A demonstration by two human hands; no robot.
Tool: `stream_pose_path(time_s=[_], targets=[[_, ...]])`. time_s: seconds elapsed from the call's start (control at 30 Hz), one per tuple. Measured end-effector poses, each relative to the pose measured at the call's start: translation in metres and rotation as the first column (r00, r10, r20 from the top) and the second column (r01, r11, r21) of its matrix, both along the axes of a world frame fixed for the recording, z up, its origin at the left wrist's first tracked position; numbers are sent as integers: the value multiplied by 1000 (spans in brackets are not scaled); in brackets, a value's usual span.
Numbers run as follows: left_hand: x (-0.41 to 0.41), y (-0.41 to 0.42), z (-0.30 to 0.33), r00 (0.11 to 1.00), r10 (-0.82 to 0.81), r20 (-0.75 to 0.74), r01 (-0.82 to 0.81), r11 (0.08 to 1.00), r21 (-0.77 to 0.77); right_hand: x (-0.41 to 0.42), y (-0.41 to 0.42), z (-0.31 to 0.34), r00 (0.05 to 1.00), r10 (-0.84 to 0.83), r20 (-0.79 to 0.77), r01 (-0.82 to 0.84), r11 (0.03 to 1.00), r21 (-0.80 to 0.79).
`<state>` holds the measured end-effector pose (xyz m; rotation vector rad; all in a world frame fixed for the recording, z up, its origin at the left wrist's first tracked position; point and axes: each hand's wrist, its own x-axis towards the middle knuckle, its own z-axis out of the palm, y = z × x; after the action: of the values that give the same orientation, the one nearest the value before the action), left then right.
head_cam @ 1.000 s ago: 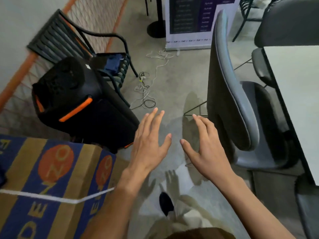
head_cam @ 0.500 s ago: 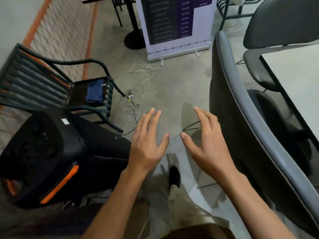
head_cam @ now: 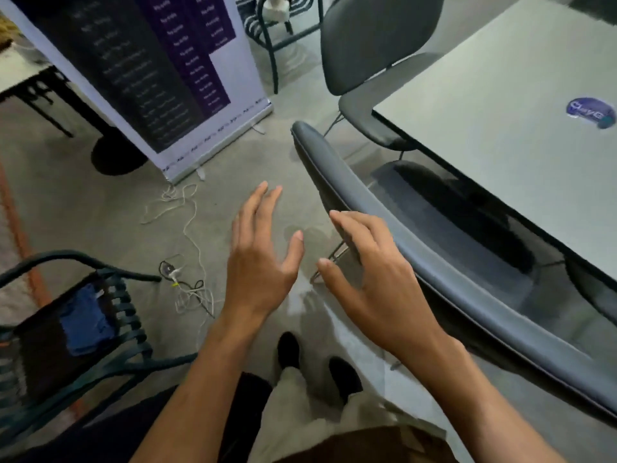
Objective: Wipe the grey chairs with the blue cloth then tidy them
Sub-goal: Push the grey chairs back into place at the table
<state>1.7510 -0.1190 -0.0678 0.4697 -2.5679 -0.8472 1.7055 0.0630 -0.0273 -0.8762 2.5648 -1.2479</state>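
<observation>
Blue cloth [head_cam: 87,320] lies folded on the seat of a dark slatted chair [head_cam: 133,332] at lower left, well apart from both hands; likely parked there, not yet picked up. Left hand [head_cam: 258,262] held out flat over the floor, fingers straight and spread, holding nothing. Right hand [head_cam: 374,279] likewise empty, fingers loosely extended, just beside the backrest of the nearest grey chair [head_cam: 417,255]; whether it touches the backrest cannot be told. That chair is tucked under the counter [head_cam: 500,111], seat mostly in shadow. A second grey chair [head_cam: 377,38] stands at the counter's far end. Floor is bare concrete [head_cam: 83,202], with loose white and black cables [head_cam: 187,262] trailing from a printed banner stand [head_cam: 173,71].
</observation>
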Motion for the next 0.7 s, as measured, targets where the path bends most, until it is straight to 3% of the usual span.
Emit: stream_pose_path(time_s=[0.1, 0.27, 0.47, 0.6, 0.7], targets=[[-36, -13, 4, 979, -190, -71, 189, 982, -21, -2, -7, 3, 990, -138, -37, 138, 990, -13], [-80, -22, 15, 898, -436, -63, 431, 899, -74, 9, -22, 10, 924, -380, -43, 380, 925, -6], [-107, -31, 18, 785, -613, -88, 596, 786, -163, 25, -15, 11, 731, -659, -178, 662, 748, -54], [-117, -27, 13, 749, -659, -66, 639, 746, -189, 33, 13, 3, 670, -707, -227, 741, 655, 148], [-125, -21, 8, 757, -653, 7, 632, 730, -261, 38, 31, -6, 674, -684, -278, 735, 587, 339]])
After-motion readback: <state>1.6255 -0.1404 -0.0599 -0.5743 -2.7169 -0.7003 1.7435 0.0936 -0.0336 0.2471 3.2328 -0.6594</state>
